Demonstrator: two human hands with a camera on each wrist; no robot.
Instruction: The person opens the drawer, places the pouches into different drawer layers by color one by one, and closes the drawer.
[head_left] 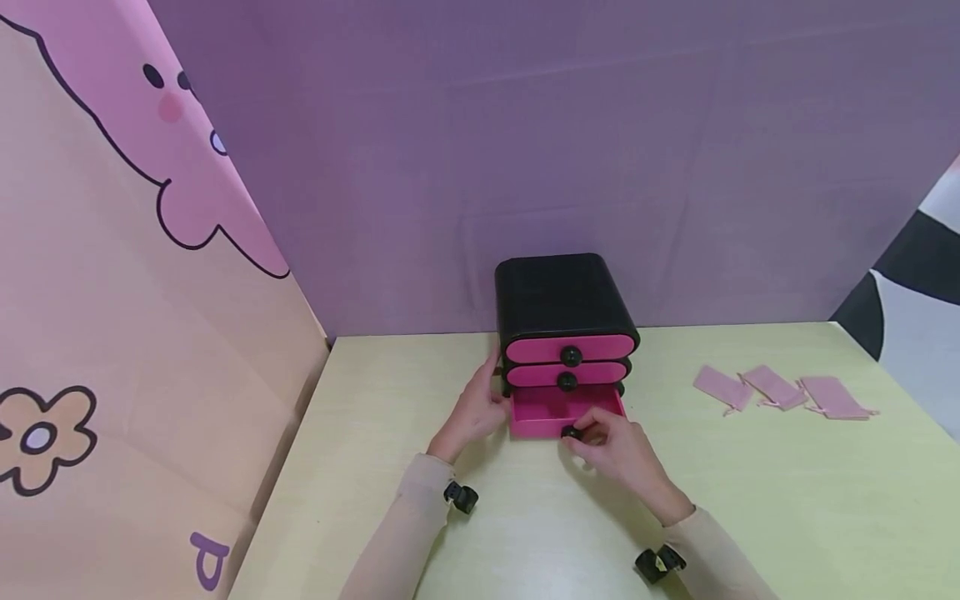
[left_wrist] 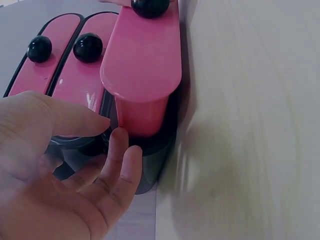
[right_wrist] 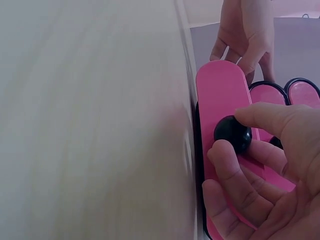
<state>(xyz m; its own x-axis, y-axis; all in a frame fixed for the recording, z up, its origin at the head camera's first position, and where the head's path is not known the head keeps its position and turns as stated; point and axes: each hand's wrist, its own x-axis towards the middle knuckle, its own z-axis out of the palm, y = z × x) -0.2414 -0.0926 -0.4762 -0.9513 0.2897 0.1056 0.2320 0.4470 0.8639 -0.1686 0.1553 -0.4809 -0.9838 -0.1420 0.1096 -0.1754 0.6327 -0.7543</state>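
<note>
A small black cabinet [head_left: 566,296] with three pink drawers stands against the back cloth. Its bottom drawer [head_left: 534,428] is pulled out, and the visible inside is bare pink. My right hand [head_left: 618,446] pinches the round black knob [right_wrist: 232,134] of that drawer between thumb and fingers. At the cabinet's left side, my left hand [head_left: 476,407] rests with loosely bent fingers [left_wrist: 116,165] against the black casing, beside the pulled-out drawer. The upper drawer [head_left: 540,348] and the middle drawer [head_left: 534,375] are closed, each with a black knob.
Three flat pink drawstring pouches, a left one [head_left: 723,387], a middle one [head_left: 776,387] and a right one [head_left: 834,397], lie on the pale wooden table [head_left: 750,492] to the right. A purple cloth [head_left: 585,150] hangs behind; a patterned cloth [head_left: 135,333] stands at left.
</note>
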